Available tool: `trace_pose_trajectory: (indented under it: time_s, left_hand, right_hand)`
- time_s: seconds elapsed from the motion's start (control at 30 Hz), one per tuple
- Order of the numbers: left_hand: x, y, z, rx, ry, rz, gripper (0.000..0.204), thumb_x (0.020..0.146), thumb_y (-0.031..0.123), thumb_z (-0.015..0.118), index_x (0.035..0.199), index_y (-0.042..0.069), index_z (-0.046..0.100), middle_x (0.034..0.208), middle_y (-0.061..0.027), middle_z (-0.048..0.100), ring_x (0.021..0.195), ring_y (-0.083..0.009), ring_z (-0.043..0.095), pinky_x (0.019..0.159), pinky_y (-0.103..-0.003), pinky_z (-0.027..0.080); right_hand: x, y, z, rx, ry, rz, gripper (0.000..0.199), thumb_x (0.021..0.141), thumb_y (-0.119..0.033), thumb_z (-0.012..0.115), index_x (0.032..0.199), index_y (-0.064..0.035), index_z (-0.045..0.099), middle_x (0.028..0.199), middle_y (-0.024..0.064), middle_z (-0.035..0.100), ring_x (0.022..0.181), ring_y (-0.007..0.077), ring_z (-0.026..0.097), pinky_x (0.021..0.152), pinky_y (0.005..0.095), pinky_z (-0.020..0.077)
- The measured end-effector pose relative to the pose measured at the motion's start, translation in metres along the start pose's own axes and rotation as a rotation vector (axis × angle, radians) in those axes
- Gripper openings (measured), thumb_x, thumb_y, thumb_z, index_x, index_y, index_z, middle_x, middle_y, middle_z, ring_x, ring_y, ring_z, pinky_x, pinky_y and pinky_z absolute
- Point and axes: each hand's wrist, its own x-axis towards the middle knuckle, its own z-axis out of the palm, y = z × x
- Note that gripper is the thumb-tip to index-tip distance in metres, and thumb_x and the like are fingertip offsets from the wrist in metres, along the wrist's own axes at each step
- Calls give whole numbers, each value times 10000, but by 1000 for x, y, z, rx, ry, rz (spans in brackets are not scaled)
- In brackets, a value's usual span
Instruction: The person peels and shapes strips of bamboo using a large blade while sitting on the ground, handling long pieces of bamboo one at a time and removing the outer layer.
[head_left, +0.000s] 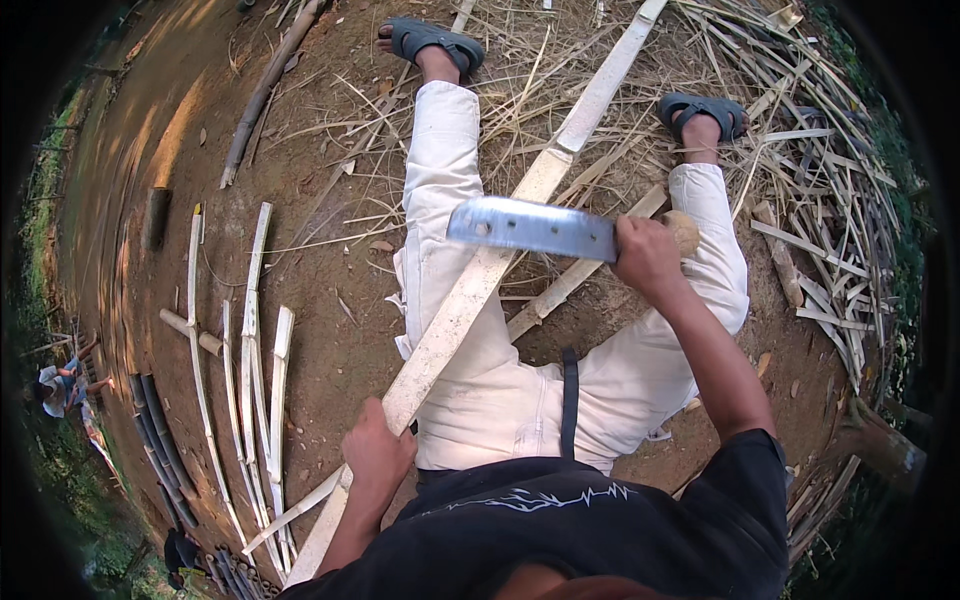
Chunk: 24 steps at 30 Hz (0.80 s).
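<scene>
The left hand (378, 448) is curled around the long split-bamboo strip (465, 300), which runs diagonally from beside the left forearm, over the left thigh of the pale trousers (450, 190), and out between the sandalled feet. The thigh seems to serve as a rest, the grip near the body keeping the strip from swivelling while its far part stretches away from the person. The right hand (648, 258) is clenched on a broad-bladed knife, its rounded wooden handle end (682, 232) showing past the fist; the shiny blade (540, 228) lies across the strip in view, slightly blurred, and whether it touches cannot be told. Holding it crosswise probably keeps the blade well apart from the left hand. Another bamboo piece (570, 290) lies on the ground between the spread legs. Pale slats (255, 340) lie roughly side by side to the left, perhaps for easy reach, while splints (830, 230) are heaped at the right.
</scene>
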Motion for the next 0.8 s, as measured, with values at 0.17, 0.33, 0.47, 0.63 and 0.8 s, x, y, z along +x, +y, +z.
trace_pose_trajectory:
  time_s: [0.17, 0.33, 0.47, 0.63, 0.8]
  left_hand:
    - [12, 9, 2, 22, -37, -34, 358, 710, 143, 740, 949, 19, 506, 826, -237, 646, 728, -464, 654, 651, -549, 516]
    - [2, 6, 0, 53, -58, -16, 370, 715, 138, 747, 966, 27, 498, 860, -226, 647, 766, -458, 652, 657, -538, 517]
    - [17, 20, 5, -15, 16, 9, 389, 713, 143, 761, 977, 34, 497, 842, -216, 641, 751, -465, 641, 667, -545, 508]
    - [7, 12, 4, -21, -9, -2, 379, 714, 127, 762, 968, 31, 498, 833, -214, 638, 758, -459, 642, 661, -544, 501]
    - [12, 24, 9, -12, 2, -8, 375, 707, 119, 769, 954, 28, 501, 821, -222, 638, 750, -459, 643, 653, -539, 499]
  right_hand:
    - [20, -12, -17, 35, -84, 161, 199, 797, -191, 678, 771, -20, 579, 761, 182, 664, 693, 379, 677, 641, 476, 552]
    - [15, 15, 11, -9, -12, -74, 210, 790, -194, 692, 782, -15, 582, 772, 191, 673, 705, 377, 685, 646, 478, 553]
    - [42, 6, -4, 3, -121, 325, 241, 807, -216, 696, 841, -2, 590, 804, 213, 690, 729, 386, 694, 669, 476, 557]
    - [10, -13, 8, -35, -29, -347, 165, 788, -179, 662, 775, -35, 583, 739, 179, 667, 682, 343, 688, 649, 481, 549]
    - [50, 25, 2, -11, -77, 262, 224, 837, -243, 680, 830, -28, 619, 748, 218, 685, 697, 356, 703, 660, 478, 554]
